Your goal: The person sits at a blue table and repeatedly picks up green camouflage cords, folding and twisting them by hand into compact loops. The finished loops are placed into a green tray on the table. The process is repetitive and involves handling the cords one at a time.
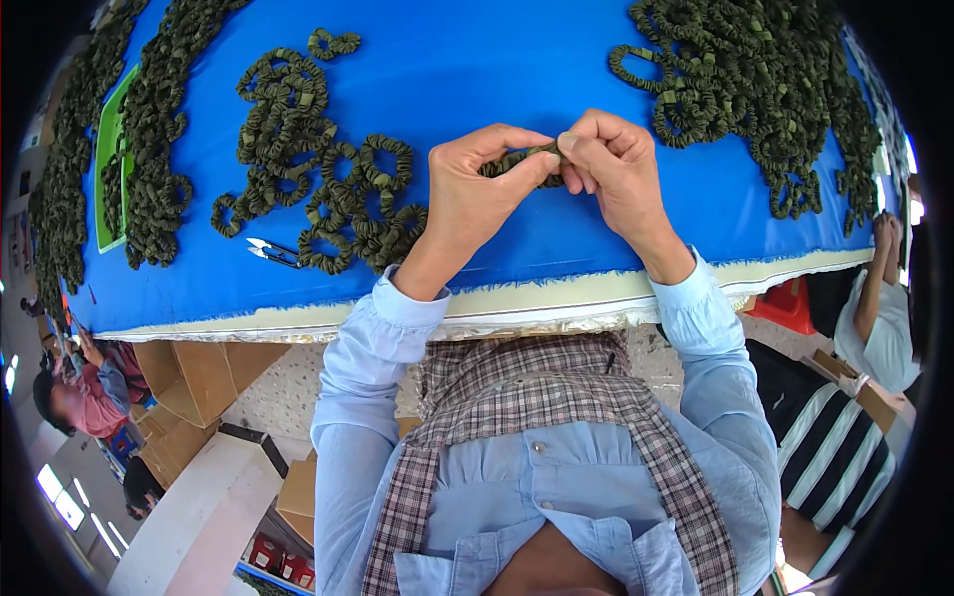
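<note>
Over the blue table cover, a dark green gathered-fabric scrunchie [515, 159] is held between my two hands. My left hand [467, 189] pinches it between thumb and fingers, and part of it shows inside the curve of those fingers. Thumb and fingertips of my right hand [618, 167] close on its other end, close to my left thumb tip. The fingers hide much of the ring. Left of my left hand lies a loose pile of similar scrunchies [283, 129]. Small thread snips [273, 252] rest on the cover at that pile's near edge.
A larger heap of scrunchies [755, 84] covers the table's right side. More lie at the far left around a light green tray [107, 169]. Cardboard boxes [204, 377] stand below the table at left. Other people sit at left [99, 397] and right [874, 328].
</note>
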`<state>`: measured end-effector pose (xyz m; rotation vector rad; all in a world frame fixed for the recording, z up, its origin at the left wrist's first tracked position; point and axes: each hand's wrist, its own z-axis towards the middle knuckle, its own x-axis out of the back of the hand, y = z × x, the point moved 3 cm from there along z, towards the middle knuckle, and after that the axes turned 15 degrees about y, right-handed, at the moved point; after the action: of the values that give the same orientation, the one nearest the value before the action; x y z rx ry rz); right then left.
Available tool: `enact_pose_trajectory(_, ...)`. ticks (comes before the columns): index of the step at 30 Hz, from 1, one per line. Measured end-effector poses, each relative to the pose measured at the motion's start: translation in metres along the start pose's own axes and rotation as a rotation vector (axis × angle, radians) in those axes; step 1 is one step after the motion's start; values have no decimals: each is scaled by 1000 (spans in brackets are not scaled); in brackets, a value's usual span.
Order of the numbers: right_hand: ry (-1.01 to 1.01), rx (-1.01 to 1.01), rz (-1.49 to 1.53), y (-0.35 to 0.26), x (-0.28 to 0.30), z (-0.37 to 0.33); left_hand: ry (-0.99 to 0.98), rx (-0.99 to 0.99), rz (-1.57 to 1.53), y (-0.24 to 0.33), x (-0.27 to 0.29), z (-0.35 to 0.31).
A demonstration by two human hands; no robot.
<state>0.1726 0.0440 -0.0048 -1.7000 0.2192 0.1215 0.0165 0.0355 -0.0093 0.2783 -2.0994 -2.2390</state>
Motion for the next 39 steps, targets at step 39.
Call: enact_pose_trajectory(39,27,-135,228,-6,12,10,-71,22,-25,1,12,4)
